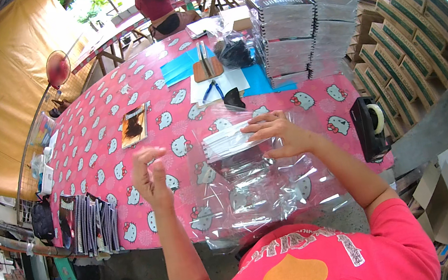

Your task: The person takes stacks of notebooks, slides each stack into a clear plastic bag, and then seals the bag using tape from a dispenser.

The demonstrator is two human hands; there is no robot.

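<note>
In front of me a stack of white-edged books (230,141) lies inside or beneath a large clear plastic bag (244,195), which spreads toward the table's near edge. My right hand (280,134) rests on the right end of the stack, fingers stretched across its top and thumb apart. To the left of the bag, my left hand (152,178) is held above the table with its fingers loosely bent and nothing visible in them. Beyond that hand lies a single book (134,126) with a dark and orange cover. What is under the plastic shows only partly.
Tall stacks of wrapped spiral-bound books (287,36) stand at the back right. A tape dispenser (368,127) sits at the right edge. Blue pliers (212,89) lie on white paper beyond the bag. Spiral-bound books (92,222) stand at the near left corner. Another person (159,6) sits beyond.
</note>
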